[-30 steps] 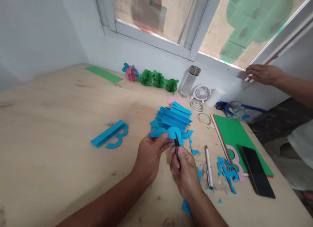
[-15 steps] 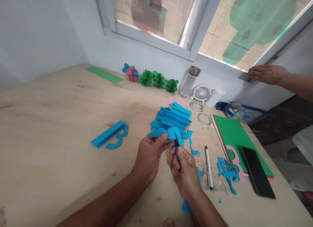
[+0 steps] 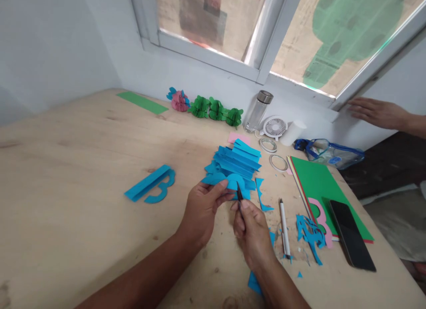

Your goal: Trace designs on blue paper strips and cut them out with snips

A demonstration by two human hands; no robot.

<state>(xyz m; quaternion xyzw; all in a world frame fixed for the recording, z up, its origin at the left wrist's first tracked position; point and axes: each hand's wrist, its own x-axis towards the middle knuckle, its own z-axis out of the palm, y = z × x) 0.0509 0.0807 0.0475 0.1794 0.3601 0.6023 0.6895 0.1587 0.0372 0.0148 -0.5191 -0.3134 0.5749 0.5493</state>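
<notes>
While the left grip [image 3: 201,213] is pinching a scalloped blue paper piece [image 3: 234,181] with its thumb on top, the right grip [image 3: 254,229] is closing around a pair of dark scissors [image 3: 240,196], whose tip is meeting the paper near one rounded lobe. In the head view, the only one, the piece is sitting just on the near side of a pile of blue paper strips [image 3: 238,160] and partly overlapping it; whether they are touching is not showing. A folded blue cutout [image 3: 146,183] is lying apart on the bench [image 3: 83,180], to the left.

For a clean curve, the right grip should be keeping the scissors fairly steady while the left grip is turning the paper into them. Short bites would be suiting the tight notches, and the left fingers should be staying behind the cutting line. If the paper is doubled, a firm pinch would be keeping its layers from sliding.

As for writing, no brand is coming through legibly. The clear zip pouch [image 3: 336,153] is carrying a blue oval mark, too small to read, and the green figure [image 3: 353,33] on the window is showing a block of blurred print. The phone [image 3: 352,233] is displaying only a dark screen.
</notes>
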